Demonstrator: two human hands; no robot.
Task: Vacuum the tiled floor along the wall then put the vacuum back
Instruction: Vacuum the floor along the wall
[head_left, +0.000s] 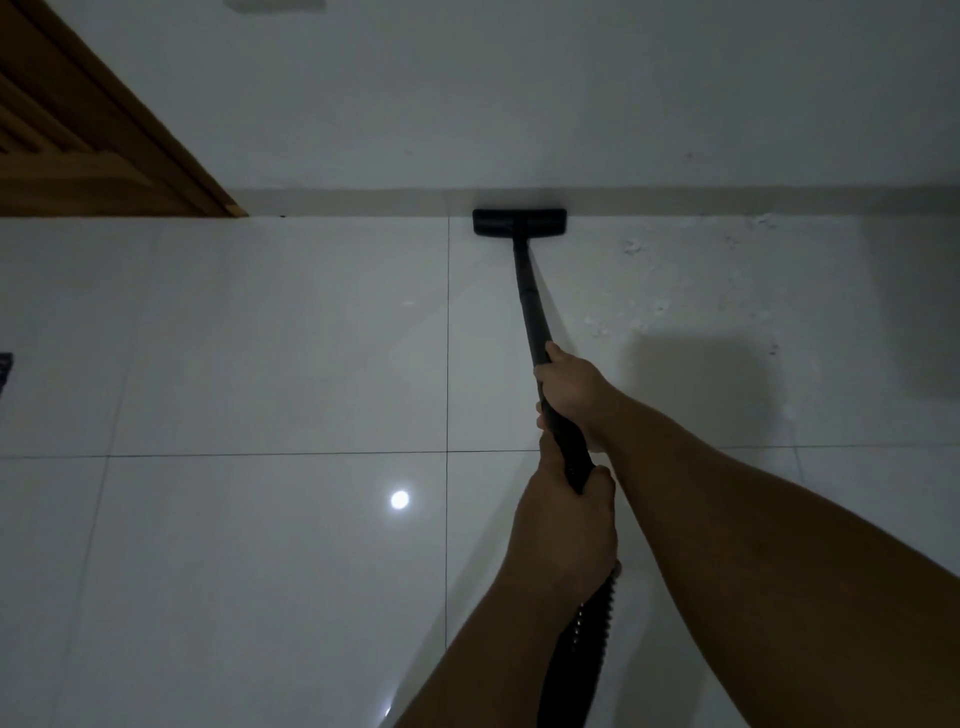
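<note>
A black vacuum wand (527, 296) runs from my hands down to its flat black floor head (518, 222), which lies on the white tiled floor (270, 338) pressed against the beige skirting (363, 202) of the white wall. My right hand (569, 387) grips the wand higher up the tube. My left hand (563, 525) holds the handle end, nearer to me. Below my left hand the ribbed black hose (584, 629) drops out of the bottom of the view. The vacuum's body is out of sight.
A wooden door frame (104, 140) stands at the far left against the wall. A dark object (5, 369) pokes in at the left edge. Dusty smudges (649, 306) mark the tile right of the wand. A lamp reflection (399, 500) shines on the floor.
</note>
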